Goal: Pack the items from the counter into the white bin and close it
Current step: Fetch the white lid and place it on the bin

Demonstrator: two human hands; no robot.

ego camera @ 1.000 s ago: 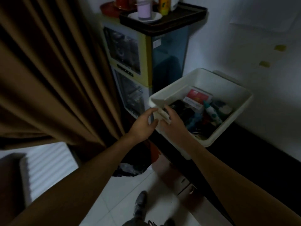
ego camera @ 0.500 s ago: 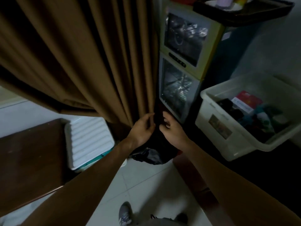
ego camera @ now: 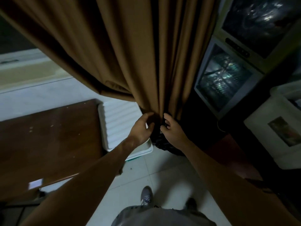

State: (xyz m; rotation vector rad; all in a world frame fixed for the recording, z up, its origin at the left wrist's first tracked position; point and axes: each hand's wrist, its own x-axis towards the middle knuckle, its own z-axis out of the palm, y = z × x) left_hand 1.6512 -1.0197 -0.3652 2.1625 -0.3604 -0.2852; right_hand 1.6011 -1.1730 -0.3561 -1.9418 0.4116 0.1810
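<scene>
The white bin (ego camera: 268,128) stands at the right edge on a dark counter, only its left end and a label in view. A white ribbed lid (ego camera: 120,115) leans on the floor behind the curtain's hem, beside a wooden board. My left hand (ego camera: 141,128) hovers over the lid's right part with fingers loosely curled and nothing in it. My right hand (ego camera: 172,132) is a few centimetres to its right, fingers relaxed, in front of a black bag (ego camera: 162,144). Neither hand touches the bin.
A brown curtain (ego camera: 130,46) hangs across the upper middle, down to my hands. A two-door glass-front cabinet (ego camera: 228,79) stands at the right. A dark wooden board (ego camera: 48,136) lies at the left. Pale tiled floor (ego camera: 159,173) and my shoes are below.
My view has swung left and down, away from the bin. Both hands left the bin's rim and now hang by the curtain's hem over the white lid.
</scene>
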